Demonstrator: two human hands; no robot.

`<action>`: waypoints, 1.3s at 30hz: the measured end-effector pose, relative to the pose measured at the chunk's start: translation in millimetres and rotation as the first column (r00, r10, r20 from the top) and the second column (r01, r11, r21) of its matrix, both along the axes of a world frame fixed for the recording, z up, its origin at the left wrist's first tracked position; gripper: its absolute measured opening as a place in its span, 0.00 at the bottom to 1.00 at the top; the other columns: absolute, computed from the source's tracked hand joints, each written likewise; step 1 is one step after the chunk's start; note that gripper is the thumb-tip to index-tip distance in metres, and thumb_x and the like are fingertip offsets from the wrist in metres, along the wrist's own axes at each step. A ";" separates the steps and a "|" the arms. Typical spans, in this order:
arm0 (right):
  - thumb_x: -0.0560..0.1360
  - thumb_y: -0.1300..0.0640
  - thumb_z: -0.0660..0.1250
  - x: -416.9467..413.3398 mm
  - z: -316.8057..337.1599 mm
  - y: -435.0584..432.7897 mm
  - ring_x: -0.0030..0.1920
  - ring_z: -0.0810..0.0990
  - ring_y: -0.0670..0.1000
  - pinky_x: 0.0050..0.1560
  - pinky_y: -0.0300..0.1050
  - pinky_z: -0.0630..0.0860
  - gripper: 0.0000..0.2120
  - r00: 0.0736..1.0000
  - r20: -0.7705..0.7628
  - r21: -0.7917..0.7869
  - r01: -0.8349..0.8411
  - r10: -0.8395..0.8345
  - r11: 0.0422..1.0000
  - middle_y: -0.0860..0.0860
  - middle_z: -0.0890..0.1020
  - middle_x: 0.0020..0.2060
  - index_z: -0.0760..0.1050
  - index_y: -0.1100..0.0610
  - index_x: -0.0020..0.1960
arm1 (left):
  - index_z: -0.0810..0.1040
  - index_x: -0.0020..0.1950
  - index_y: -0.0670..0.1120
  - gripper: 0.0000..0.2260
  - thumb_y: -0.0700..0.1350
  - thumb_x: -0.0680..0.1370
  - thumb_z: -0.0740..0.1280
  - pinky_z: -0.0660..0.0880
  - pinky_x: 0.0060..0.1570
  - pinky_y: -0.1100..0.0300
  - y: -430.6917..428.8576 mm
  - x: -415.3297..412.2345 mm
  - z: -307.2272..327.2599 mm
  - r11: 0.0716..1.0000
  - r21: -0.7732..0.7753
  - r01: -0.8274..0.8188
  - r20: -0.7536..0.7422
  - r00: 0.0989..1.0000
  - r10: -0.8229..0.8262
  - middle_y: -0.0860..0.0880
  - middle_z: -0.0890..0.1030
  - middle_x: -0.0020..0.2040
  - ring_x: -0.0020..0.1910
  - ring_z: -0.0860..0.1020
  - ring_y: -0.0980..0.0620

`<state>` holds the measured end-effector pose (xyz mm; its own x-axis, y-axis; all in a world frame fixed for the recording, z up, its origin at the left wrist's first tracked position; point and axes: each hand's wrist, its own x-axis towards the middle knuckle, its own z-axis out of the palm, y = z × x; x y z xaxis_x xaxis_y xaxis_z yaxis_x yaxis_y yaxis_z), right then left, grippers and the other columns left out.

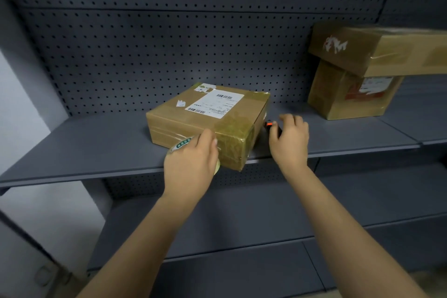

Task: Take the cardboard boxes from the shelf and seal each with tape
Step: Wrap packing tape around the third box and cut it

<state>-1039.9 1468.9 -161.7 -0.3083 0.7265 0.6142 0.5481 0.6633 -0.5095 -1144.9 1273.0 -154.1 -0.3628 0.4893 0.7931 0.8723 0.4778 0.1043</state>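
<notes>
Flat brown cardboard box, white barcode label on top, glossy tape over its near right corner. It lies flat, turned askew on the grey shelf, near corner at the shelf's front edge. Tape roll, printed core, gripped by left hand against the box's front side. 2 more taped boxes far right: upright box, long box laid across its top.

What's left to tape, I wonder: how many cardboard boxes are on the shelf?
3. A flat box sits mid-shelf; two are stacked at right, a long box atop a smaller box. Others may lie off-frame.
</notes>
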 end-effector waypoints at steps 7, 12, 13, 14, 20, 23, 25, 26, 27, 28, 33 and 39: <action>0.81 0.49 0.59 -5.9 6.3 -58.8 0.69 0.72 0.50 0.71 0.45 0.65 0.20 0.779 0.063 0.201 -0.623 0.624 0.756 0.52 0.79 0.64 0.78 0.59 0.65 | 0.73 0.42 0.45 0.11 0.48 0.81 0.58 0.55 0.24 0.63 -0.9 0.4 0.4 1.000 -0.023 -0.007 0.003 1.000 0.007 0.52 0.73 0.28 0.21 0.70 0.50; 0.80 0.54 0.61 -11.7 -2.0 -49.2 0.67 0.75 0.50 0.70 0.49 0.69 0.17 0.765 0.099 0.311 -0.632 0.637 0.710 0.53 0.80 0.63 0.78 0.59 0.65 | 0.73 0.42 0.45 0.10 0.47 0.81 0.58 0.47 0.24 0.64 -2.8 0.2 4.4 0.996 -0.085 -0.018 0.009 1.000 0.019 0.52 0.74 0.28 0.20 0.69 0.50; 0.80 0.55 0.61 -11.8 -1.9 -47.2 0.67 0.75 0.50 0.70 0.47 0.69 0.17 0.764 0.097 0.324 -0.631 0.638 0.705 0.53 0.80 0.62 0.78 0.59 0.65 | 0.73 0.42 0.45 0.10 0.48 0.81 0.58 0.49 0.24 0.63 -3.3 -0.8 4.5 0.995 -0.097 -0.022 0.004 1.000 0.022 0.52 0.74 0.28 0.20 0.69 0.49; 0.80 0.55 0.62 -12.3 -1.6 -46.8 0.66 0.76 0.50 0.70 0.45 0.68 0.16 0.762 0.094 0.330 -0.631 0.640 0.702 0.53 0.81 0.62 0.78 0.60 0.64 | 0.73 0.43 0.45 0.10 0.48 0.81 0.57 0.51 0.24 0.63 -3.5 -1.1 4.6 0.994 -0.109 -0.022 -0.001 1.000 0.022 0.52 0.74 0.28 0.20 0.69 0.49; 0.79 0.59 0.65 -6.8 -2.8 -39.3 0.65 0.75 0.47 0.71 0.44 0.67 0.14 0.767 0.047 0.322 -0.619 0.640 0.717 0.53 0.81 0.61 0.79 0.60 0.63 | 0.72 0.41 0.44 0.07 0.43 0.79 0.65 0.55 0.26 0.65 -20.0 -18.2 8.7 0.986 -0.138 -0.098 0.038 0.994 0.104 0.48 0.75 0.26 0.19 0.66 0.47; 0.78 0.60 0.67 -6.7 0.8 -39.4 0.65 0.76 0.46 0.72 0.42 0.66 0.14 0.772 0.027 0.295 -0.613 0.635 0.733 0.52 0.81 0.60 0.80 0.60 0.62 | 0.73 0.45 0.42 0.07 0.43 0.80 0.67 0.59 0.27 0.63 -46.2 -37.6 21.6 0.986 0.002 -0.169 0.153 0.974 0.166 0.45 0.76 0.29 0.23 0.68 0.46; 0.77 0.60 0.69 -13.2 2.4 -44.5 0.64 0.77 0.47 0.72 0.39 0.65 0.14 0.755 0.036 0.278 -0.637 0.654 0.719 0.52 0.82 0.60 0.80 0.60 0.61 | 0.74 0.47 0.43 0.06 0.44 0.81 0.65 0.62 0.27 0.60 -46.2 -30.7 29.6 0.996 0.039 -0.086 0.131 0.988 0.080 0.46 0.76 0.30 0.25 0.72 0.44; 0.77 0.60 0.70 -15.2 2.0 -47.9 0.64 0.77 0.47 0.71 0.39 0.65 0.14 0.751 0.031 0.270 -0.641 0.659 0.718 0.52 0.82 0.59 0.80 0.60 0.61 | 0.75 0.47 0.44 0.06 0.45 0.81 0.64 0.64 0.26 0.60 -42.3 -25.2 29.4 0.998 0.046 -0.041 0.113 0.993 0.035 0.48 0.76 0.30 0.25 0.73 0.44; 0.76 0.59 0.70 -16.1 1.1 -50.2 0.64 0.77 0.47 0.71 0.38 0.66 0.14 0.751 0.020 0.269 -0.640 0.660 0.719 0.52 0.82 0.59 0.81 0.60 0.61 | 0.75 0.46 0.45 0.07 0.47 0.81 0.62 0.64 0.26 0.60 -37.4 -21.4 27.3 0.999 0.037 -0.014 0.096 0.995 0.010 0.49 0.75 0.30 0.24 0.73 0.44; 0.75 0.59 0.71 -16.1 0.9 -50.5 0.63 0.78 0.48 0.70 0.39 0.67 0.14 0.748 0.003 0.270 -0.640 0.664 0.719 0.52 0.82 0.59 0.81 0.60 0.60 | 0.74 0.46 0.45 0.09 0.48 0.81 0.60 0.63 0.25 0.61 -34.0 -19.7 24.1 1.000 0.020 0.001 0.104 0.995 -0.003 0.51 0.74 0.29 0.24 0.73 0.45; 0.71 0.58 0.76 -19.4 -4.0 -51.4 0.62 0.79 0.49 0.68 0.46 0.72 0.17 0.762 -0.078 0.273 -0.603 0.643 0.749 0.52 0.83 0.57 0.82 0.60 0.58 | 0.74 0.44 0.47 0.11 0.50 0.80 0.56 0.58 0.23 0.64 -30.7 -22.1 2.0 0.999 0.009 0.051 0.138 0.989 -0.051 0.52 0.74 0.29 0.23 0.71 0.47; 0.69 0.52 0.77 -10.1 0.1 -50.4 0.71 0.68 0.48 0.75 0.46 0.61 0.32 0.755 0.163 0.156 -0.655 0.635 0.740 0.51 0.75 0.68 0.72 0.57 0.69 | 0.73 0.46 0.47 0.12 0.51 0.81 0.55 0.66 0.22 0.60 -27.8 -27.6 1.4 0.996 0.029 0.081 0.170 0.982 -0.085 0.53 0.73 0.29 0.23 0.71 0.49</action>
